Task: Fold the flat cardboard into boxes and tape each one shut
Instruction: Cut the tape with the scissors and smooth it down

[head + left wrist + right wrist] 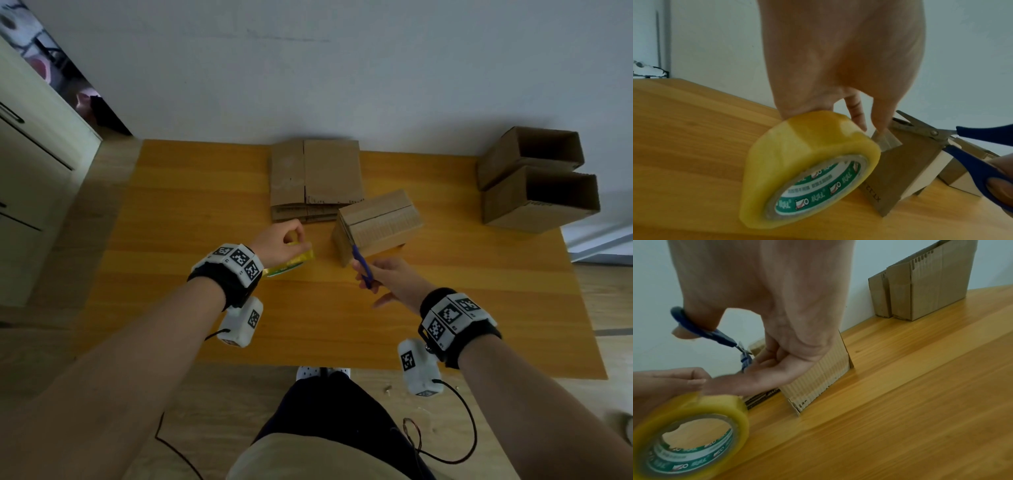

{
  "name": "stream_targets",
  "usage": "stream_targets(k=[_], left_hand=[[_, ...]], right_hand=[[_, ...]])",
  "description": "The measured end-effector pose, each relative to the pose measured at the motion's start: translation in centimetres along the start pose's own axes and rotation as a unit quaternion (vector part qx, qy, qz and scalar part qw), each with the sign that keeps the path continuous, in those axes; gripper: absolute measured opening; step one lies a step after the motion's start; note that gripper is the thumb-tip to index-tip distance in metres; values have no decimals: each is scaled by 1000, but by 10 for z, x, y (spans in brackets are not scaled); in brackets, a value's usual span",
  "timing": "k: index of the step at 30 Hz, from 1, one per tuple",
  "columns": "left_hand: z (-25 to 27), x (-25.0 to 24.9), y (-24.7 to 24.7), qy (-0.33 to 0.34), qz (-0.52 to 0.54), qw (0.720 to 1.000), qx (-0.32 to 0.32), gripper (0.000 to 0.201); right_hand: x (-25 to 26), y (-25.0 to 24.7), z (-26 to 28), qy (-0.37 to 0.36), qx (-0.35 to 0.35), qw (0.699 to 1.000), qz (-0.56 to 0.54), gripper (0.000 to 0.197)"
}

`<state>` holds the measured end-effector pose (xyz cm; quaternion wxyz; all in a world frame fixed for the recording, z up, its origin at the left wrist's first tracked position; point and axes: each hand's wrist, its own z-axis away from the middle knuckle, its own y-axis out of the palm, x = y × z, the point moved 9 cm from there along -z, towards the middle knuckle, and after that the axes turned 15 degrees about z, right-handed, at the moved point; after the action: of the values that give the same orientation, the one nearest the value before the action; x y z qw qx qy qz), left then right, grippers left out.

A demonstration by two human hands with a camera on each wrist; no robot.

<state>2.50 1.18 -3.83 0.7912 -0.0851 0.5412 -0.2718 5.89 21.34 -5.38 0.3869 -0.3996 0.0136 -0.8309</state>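
A folded cardboard box [376, 224] stands mid-table with its top flaps closed. My left hand [284, 245] grips a yellowish roll of clear tape [803, 168] by its rim, just left of the box and tilted over the table. My right hand [387, 281] holds blue-handled scissors [953, 142], thumb and fingers through the loops. Their blades [912, 124] are slightly apart and point at the box's near left corner. The same box [822, 378] sits behind my right palm in the right wrist view, next to the tape roll [690, 433]. A stack of flat cardboard [315, 178] lies behind the box.
Two open-topped boxes [537, 181] stand against the wall at the table's far right. The wooden table [205, 212] has bare surface at the left and along the front. A cupboard [30, 164] stands left of the table. Cables hang from both wrist cameras.
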Motion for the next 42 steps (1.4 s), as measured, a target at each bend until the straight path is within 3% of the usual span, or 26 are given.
stream_targets(k=[9, 12, 17, 20, 22, 27, 32, 36, 39, 42], left_hand=[[1, -3, -2, 48, 31, 997, -54, 17], [1, 0, 2, 19, 12, 999, -49, 36], [5, 2, 28, 11, -88, 995, 34, 34], [9, 14, 54, -1, -236, 963, 132, 28], [13, 25, 68, -5, -281, 946, 165, 29], [17, 47, 84, -16, -293, 939, 180, 24], [17, 57, 87, -22, -286, 941, 178, 21], [17, 62, 87, -54, -275, 940, 193, 31], [12, 52, 76, -50, -248, 955, 157, 39], [1, 32, 42, -36, -173, 984, 20, 35]], right_hand=[[-1, -2, -2, -4, -1, 998, 62, 51], [1, -3, -3, -11, -7, 996, 93, 57], [4, -6, -4, -25, -16, 987, 161, 50], [5, -6, -3, -35, -10, 977, 211, 47], [5, -7, -3, -36, -11, 974, 224, 51], [3, -10, -5, -31, -20, 966, 257, 58], [4, -10, -6, -23, -20, 970, 242, 52], [4, -9, -8, -29, -18, 966, 255, 57], [2, -8, -10, -31, -15, 968, 247, 55], [-2, -7, -13, -30, -13, 970, 242, 55]])
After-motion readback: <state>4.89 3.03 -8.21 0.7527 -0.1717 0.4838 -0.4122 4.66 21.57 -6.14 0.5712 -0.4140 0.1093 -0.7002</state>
